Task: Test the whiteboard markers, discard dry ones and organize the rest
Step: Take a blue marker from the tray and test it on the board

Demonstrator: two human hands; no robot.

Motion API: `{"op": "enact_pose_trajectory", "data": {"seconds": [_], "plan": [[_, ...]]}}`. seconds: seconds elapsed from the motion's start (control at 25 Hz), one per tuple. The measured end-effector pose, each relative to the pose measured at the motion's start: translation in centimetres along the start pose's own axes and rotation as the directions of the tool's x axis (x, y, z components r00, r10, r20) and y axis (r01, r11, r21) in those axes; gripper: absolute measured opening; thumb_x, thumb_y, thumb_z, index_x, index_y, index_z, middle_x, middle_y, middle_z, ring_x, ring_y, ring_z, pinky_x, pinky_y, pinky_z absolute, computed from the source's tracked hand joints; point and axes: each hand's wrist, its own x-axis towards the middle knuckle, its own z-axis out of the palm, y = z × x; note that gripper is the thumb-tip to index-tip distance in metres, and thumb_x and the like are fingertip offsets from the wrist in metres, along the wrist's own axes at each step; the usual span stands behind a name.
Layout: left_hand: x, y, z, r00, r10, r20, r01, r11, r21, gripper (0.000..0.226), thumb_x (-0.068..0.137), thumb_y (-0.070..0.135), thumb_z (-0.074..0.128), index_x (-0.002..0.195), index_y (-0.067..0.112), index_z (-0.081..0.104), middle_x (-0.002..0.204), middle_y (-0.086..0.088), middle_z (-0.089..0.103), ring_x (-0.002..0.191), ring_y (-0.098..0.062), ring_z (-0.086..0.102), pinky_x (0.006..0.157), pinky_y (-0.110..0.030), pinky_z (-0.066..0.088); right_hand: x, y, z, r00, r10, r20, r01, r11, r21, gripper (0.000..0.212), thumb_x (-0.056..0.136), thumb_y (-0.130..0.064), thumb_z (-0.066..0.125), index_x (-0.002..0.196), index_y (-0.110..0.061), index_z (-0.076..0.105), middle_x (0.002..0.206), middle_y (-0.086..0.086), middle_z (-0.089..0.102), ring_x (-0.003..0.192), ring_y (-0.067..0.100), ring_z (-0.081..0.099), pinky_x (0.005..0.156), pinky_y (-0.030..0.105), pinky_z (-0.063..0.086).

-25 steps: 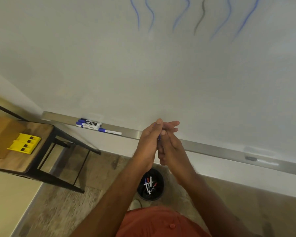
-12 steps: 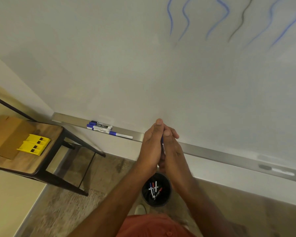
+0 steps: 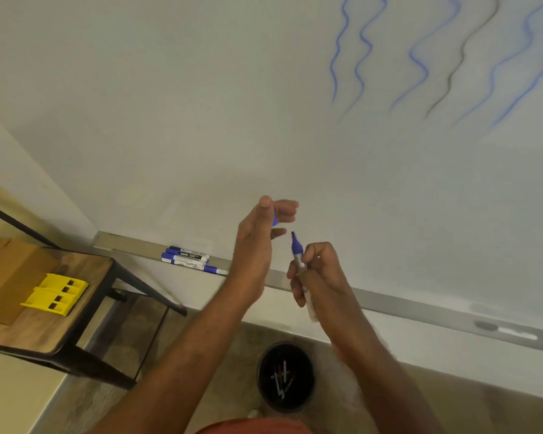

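My right hand grips an uncapped blue marker, its dark tip pointing up toward the whiteboard. A little up and to the left, my left hand pinches the blue cap between thumb and fingers. Three capped markers lie on the metal tray at its left end. One more marker lies on the tray far right. A black bin on the floor below my hands holds several markers.
Several wavy blue test strokes and one black stroke mark the board's upper right. A wooden side table at left carries a cardboard box and yellow plastic holders.
My hands, pressed together round the marker before, have pulled apart. The cap has come off into my left hand and the tip is bare. The view has shifted left.
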Motion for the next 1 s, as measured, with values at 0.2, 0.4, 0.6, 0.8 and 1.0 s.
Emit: {"op": "enact_pose_trajectory", "data": {"seconds": [0.2, 0.4, 0.6, 0.8, 1.0], "plan": [[3.3, 4.2, -1.6, 0.981, 0.187, -0.059, -0.188, 0.982, -0.020, 0.044, 0.109, 0.038, 0.037, 0.086, 0.012, 0.064, 0.101, 0.002, 0.074, 0.096, -0.020, 0.069, 0.082, -0.034, 0.055, -0.3, -5.7, -1.4, 0.991, -0.126, -0.043, 0.133, 0.929, 0.344, 0.025, 0.102, -0.023, 0.051, 0.122, -0.012, 0.063, 0.114, 0.012, 0.070, 0.084, 0.024, 0.064, 0.067, 0.032, 0.050], [5.1, 8.3, -1.5, 0.952, 0.306, -0.015, -0.307, 0.951, -0.044, 0.026, 0.109, 0.031, 0.042, 0.095, 0.016, 0.059, 0.090, 0.007, 0.067, 0.083, -0.015, 0.065, 0.079, -0.033, 0.055, -0.4, -10.8, -2.4, 0.966, -0.259, 0.020, 0.186, 0.742, 0.644, 0.059, 0.088, -0.014, 0.034, 0.142, -0.009, 0.056, 0.131, 0.017, 0.066, 0.101, 0.027, 0.066, 0.076, 0.031, 0.055], [6.4, 12.3, -0.9, 0.942, 0.334, -0.024, -0.335, 0.941, -0.056, 0.036, 0.104, 0.036, 0.054, 0.090, 0.004, 0.057, 0.075, 0.008, 0.064, 0.074, -0.011, 0.063, 0.075, -0.029, 0.055, 0.5, -14.4, -2.4, 0.901, -0.418, -0.116, 0.399, 0.694, 0.599, 0.055, 0.089, 0.000, 0.045, 0.140, -0.014, 0.058, 0.130, 0.014, 0.068, 0.105, 0.025, 0.070, 0.078, 0.028, 0.058], [8.2, 16.5, -0.3, 0.901, 0.413, -0.130, -0.420, 0.907, -0.029, 0.060, 0.099, 0.044, 0.061, 0.077, -0.012, 0.055, 0.064, -0.017, 0.055, 0.057, -0.008, 0.053, 0.064, -0.019, 0.049, 2.2, -19.3, -2.1, 0.825, -0.488, -0.287, 0.564, 0.753, 0.341, 0.030, 0.100, -0.030, 0.050, 0.119, -0.017, 0.069, 0.109, 0.013, 0.073, 0.088, 0.026, 0.068, 0.072, 0.032, 0.053], [11.2, 19.9, 0.0, 0.752, 0.636, -0.174, -0.636, 0.769, 0.061, 0.045, 0.103, 0.038, 0.057, 0.070, 0.011, 0.071, 0.073, -0.004, 0.072, 0.071, -0.017, 0.064, 0.076, -0.026, 0.053, 4.3, -23.3, -1.5, 0.531, -0.728, -0.434, 0.759, 0.636, -0.140, 0.025, 0.108, -0.021, 0.048, 0.108, -0.020, 0.073, 0.092, 0.006, 0.074, 0.074, 0.021, 0.066, 0.069, 0.031, 0.048]]}}
